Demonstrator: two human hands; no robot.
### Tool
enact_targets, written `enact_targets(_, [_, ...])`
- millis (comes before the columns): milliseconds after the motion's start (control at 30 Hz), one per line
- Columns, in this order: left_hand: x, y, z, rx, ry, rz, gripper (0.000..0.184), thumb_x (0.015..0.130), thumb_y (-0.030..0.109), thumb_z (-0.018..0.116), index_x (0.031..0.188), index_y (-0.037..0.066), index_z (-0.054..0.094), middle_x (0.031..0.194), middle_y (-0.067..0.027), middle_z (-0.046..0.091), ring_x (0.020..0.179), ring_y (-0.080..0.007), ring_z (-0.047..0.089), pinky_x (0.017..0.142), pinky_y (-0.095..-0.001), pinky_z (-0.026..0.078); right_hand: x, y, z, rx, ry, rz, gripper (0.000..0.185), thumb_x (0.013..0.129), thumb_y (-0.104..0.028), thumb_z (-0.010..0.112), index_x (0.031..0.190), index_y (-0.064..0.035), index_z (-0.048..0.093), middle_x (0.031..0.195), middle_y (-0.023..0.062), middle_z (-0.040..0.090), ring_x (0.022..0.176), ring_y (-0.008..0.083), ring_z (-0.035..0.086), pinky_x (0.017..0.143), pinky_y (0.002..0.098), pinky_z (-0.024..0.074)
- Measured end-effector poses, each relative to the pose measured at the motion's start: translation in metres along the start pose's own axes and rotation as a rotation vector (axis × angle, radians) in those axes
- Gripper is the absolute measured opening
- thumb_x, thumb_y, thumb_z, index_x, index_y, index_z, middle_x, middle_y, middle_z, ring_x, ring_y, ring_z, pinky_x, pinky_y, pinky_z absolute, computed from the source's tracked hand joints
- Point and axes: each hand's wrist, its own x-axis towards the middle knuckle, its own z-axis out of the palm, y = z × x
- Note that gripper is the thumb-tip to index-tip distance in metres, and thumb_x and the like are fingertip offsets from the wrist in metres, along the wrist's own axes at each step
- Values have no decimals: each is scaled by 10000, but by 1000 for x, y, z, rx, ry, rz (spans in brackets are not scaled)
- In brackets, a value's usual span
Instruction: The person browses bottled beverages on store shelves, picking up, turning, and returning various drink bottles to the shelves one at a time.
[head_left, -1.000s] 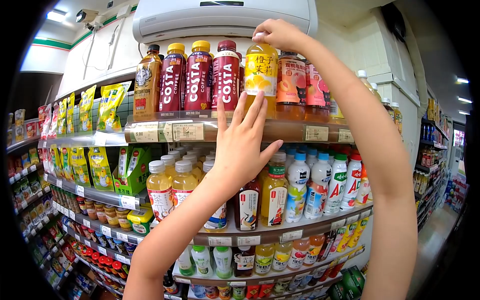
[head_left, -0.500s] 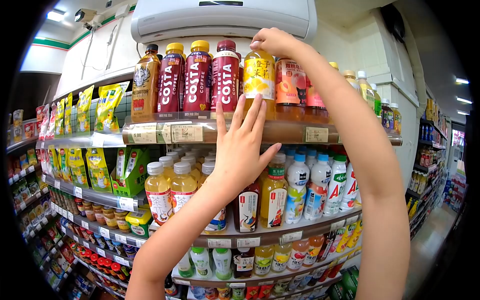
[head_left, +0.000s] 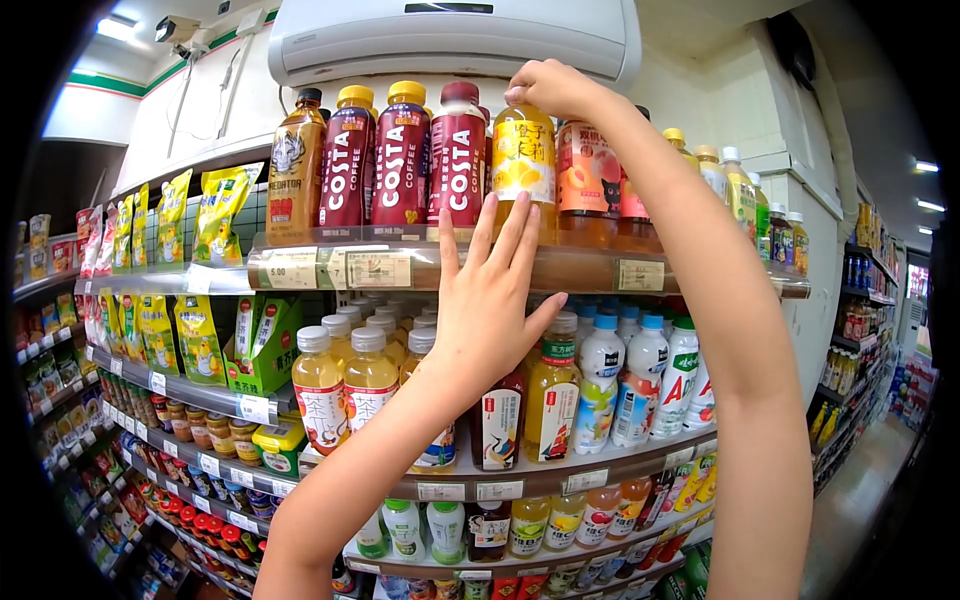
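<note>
On the top shelf stands a yellow bottled drink [head_left: 523, 160] with an orange-fruit label. My right hand [head_left: 556, 88] reaches over it from above, its fingers closed around the cap. My left hand [head_left: 497, 300] is open with fingers spread, palm toward the shelf. Its fingertips overlap the lower part of this bottle and the front shelf rail [head_left: 400, 270]; whether they press on the bottle I cannot tell. Left of the bottle is a dark red Costa coffee bottle [head_left: 459, 165]. On its right stands a peach-label drink bottle [head_left: 586, 165], partly behind my right forearm.
An air conditioner [head_left: 450, 40] hangs on the wall just above the top shelf. Below my left hand, a shelf holds several tea bottles [head_left: 320, 385] and white milk-drink bottles [head_left: 600, 385]. Yellow snack pouches [head_left: 222, 210] line the left shelves. An aisle [head_left: 865, 470] runs along the right.
The view has shifted very slightly, so the shelf sits a little further right. Both hands keep their places, the right one still on the bottle's cap.
</note>
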Motion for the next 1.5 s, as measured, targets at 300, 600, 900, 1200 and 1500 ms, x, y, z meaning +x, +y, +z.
enact_targets(300, [-1, 1, 2, 19, 1, -8, 788, 868, 458, 578, 1466, 40, 283, 1531, -83, 283, 1433, -302, 201, 1148, -580, -2, -20, -12, -12, -112, 13, 61, 442, 926, -450, 501, 1089, -86, 692, 1081, 140, 682, 1006, 314, 639, 891, 412, 490])
enact_targets(600, [8, 19, 2, -33, 3, 20, 801, 860, 435, 597, 1481, 59, 257, 1550, -83, 239, 1440, -314, 173, 1143, -583, 30, -18, 68, -26, -109, 272, -46, 412, 914, -440, 515, 1072, -105, 695, 1010, 155, 688, 959, 346, 643, 854, 426, 495])
enact_targets(900, [21, 42, 22, -74, 10, 90, 815, 836, 435, 620, 1463, 37, 286, 1535, -99, 260, 1424, -328, 208, 1143, -584, 59, -24, 73, -13, -11, 53, 129, 476, 828, -534, 607, 1065, -136, 717, 1044, 134, 698, 992, 350, 646, 951, 620, 368])
enact_targets(1200, [21, 43, 23, -52, -14, 92, 832, 832, 434, 624, 1476, 50, 265, 1541, -91, 251, 1424, -323, 216, 1144, -577, 65, -34, 58, -25, -23, 13, 140, 597, 782, -551, 673, 953, 20, 711, 846, 192, 698, 751, 270, 678, 681, 380, 536])
enact_targets(1500, [23, 45, 20, -226, 176, -27, 838, 827, 327, 676, 1454, -30, 250, 1501, -202, 283, 1397, -302, 293, 1154, -541, 66, -65, 39, -43, 198, 238, 72, 425, 816, -380, 707, 964, 19, 705, 801, 142, 693, 712, 208, 653, 680, 333, 516])
